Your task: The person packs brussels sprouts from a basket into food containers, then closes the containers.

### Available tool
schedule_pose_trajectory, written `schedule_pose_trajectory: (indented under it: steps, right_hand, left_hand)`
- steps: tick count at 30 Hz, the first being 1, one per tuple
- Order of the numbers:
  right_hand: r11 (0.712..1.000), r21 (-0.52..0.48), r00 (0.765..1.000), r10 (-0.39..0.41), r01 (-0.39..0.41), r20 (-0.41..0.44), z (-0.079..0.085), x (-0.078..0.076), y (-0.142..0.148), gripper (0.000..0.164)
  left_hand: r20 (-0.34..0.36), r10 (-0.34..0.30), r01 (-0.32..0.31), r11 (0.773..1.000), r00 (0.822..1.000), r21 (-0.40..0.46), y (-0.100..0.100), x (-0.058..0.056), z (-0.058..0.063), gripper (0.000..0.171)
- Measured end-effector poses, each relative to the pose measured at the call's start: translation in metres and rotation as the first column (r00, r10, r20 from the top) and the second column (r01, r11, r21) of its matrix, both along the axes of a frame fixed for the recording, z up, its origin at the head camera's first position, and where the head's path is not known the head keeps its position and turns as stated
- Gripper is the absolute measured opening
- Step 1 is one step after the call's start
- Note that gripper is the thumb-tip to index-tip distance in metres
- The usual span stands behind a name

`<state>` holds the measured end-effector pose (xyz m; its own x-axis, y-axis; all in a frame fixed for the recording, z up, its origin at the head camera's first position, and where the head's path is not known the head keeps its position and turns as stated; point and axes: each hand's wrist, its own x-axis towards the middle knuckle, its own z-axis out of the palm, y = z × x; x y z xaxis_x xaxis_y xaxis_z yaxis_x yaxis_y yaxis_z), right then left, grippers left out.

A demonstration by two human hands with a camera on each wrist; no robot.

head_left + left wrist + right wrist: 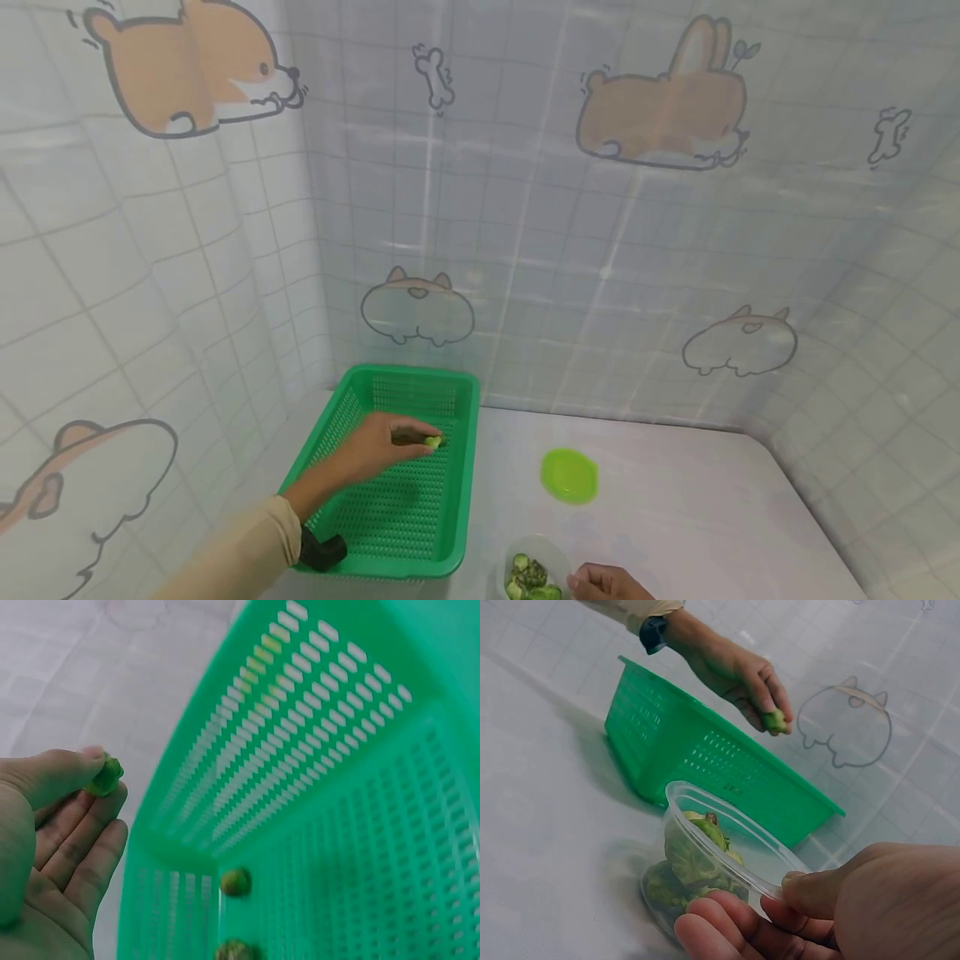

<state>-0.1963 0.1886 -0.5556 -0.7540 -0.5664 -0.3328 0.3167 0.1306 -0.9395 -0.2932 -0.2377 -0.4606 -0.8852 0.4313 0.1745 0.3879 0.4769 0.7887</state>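
Observation:
Between thumb and fingertips, my left hand (378, 448) pinches a small Brussels sprout (432, 442) above the green perforated basket (468, 483). The left wrist view shows two more sprouts, one (235, 883) in the basket's corner and another (235, 950) at the lower edge of the picture. My right hand (609, 582) grips the rim of a clear plastic tub (676, 796), thumb on top and fingers beneath. Several Brussels sprouts (697, 859) lie heaped inside the tub, which stands on the table to the right of the basket's near end.
A lime-green plastic piece, like a shallow dish or lid (569, 476), lies on the white table (675, 500) beyond the tub. Patterned sheeting (540, 250) with cartoon dogs surrounds the table at the back and sides. A dark device (322, 552) sits at the left cuff.

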Motion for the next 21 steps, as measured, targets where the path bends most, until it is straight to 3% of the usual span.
schedule_pose_trajectory:
  steps: [10, 21]
  right_hand:
    - [1.000, 0.012, 1.000, -0.009, 0.009, -0.009, 0.001, 0.001, -0.001, 0.032]
    - [1.000, -0.001, 1.000, 0.007, -0.007, 0.011, 0.001, 0.000, 0.000, 0.031]
  left_hand:
    - [0.061, -0.117, 0.112, 0.991, 0.991, 0.076, 0.028, 0.011, 0.009, 0.034]
    - [0.153, -0.258, 0.236, 0.961, 0.954, 0.147, 0.066, 0.023, 0.017, 0.027]
